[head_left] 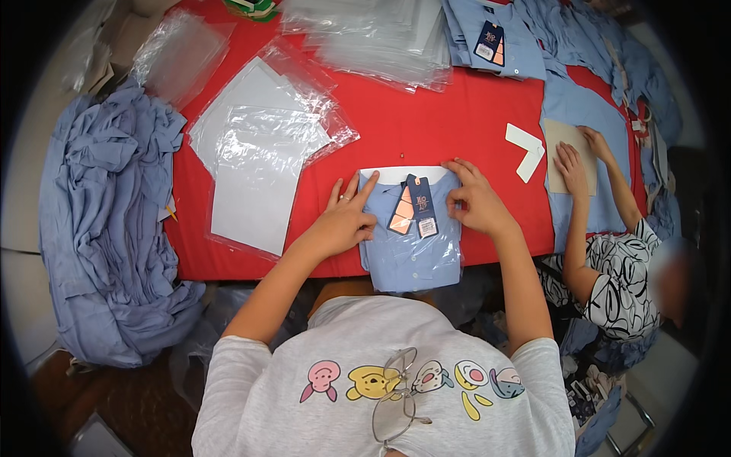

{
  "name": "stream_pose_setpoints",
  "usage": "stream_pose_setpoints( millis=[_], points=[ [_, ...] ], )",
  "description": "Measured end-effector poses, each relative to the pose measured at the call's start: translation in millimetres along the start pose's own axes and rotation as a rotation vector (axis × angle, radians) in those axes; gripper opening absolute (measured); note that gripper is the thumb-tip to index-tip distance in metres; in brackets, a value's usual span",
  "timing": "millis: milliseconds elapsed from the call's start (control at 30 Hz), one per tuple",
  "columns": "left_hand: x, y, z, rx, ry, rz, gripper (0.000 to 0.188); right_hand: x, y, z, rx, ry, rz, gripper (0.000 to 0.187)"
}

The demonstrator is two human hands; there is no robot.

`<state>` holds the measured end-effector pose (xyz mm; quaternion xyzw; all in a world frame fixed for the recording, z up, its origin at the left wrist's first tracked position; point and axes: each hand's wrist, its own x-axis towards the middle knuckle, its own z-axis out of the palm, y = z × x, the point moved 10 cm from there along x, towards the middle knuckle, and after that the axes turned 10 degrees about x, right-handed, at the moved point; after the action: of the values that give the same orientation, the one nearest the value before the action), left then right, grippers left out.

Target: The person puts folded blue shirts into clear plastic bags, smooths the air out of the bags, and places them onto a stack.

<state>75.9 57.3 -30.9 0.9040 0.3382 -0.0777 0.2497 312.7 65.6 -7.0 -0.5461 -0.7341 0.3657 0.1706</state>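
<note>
A folded light-blue shirt [396,255] in a clear plastic bag lies in front of me at the table's near edge, its lower end overhanging slightly. White board or paper shows at its top, and dark-blue and orange hang tags [424,206] rest on its front. At the bagged shirt's left side, my left hand [344,218] holds the edge with thumb and bent fingers, the index finger stretched toward the top corner. Opposite it, my right hand [481,202] pinches the right edge, other fingers reaching over the upper right corner.
White sheets in clear bags [257,183] lie left of me, beside a heap of blue shirts [114,228]. Clear bags [365,38] and tagged folded shirts [495,38] are at the back. At right, a co-worker's hands [575,167] press a beige board onto blue fabric, near white card pieces [527,152].
</note>
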Motion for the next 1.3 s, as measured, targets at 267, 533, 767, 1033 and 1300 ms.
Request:
stream_pose_setpoints(
  millis=[267, 533, 767, 1033, 1300],
  points=[
    [35.8, -19.7, -28.3, 0.101, -0.007, -0.01, 0.018, -6.3, 13.7, 2.2, 0.042, 0.016, 0.05, 0.016],
    [50.1, -6.7, -42.5, 0.289, 0.083, 0.142, 0.021, -35.3, 16.8, 1.4, 0.112, 0.15, 0.059, 0.011],
    [26.7, -46.0, -48.7, -0.063, 0.347, -0.216, 0.037, -52.7, 23.0, -2.2, 0.145, 0.338, 0.131, 0.019],
    [-26.1, -22.6, 58.7, -1.504, 0.244, -0.514, 0.084, -132.1, 64.5, 106.3, 1.338, 0.627, 0.669, 0.047],
    [-5.7, 15.8, 7.7, -1.467, 0.186, -0.341, 0.065, -67.4, 6.1, 50.2, 1.448, 0.333, 0.432, 0.053]
  ],
)
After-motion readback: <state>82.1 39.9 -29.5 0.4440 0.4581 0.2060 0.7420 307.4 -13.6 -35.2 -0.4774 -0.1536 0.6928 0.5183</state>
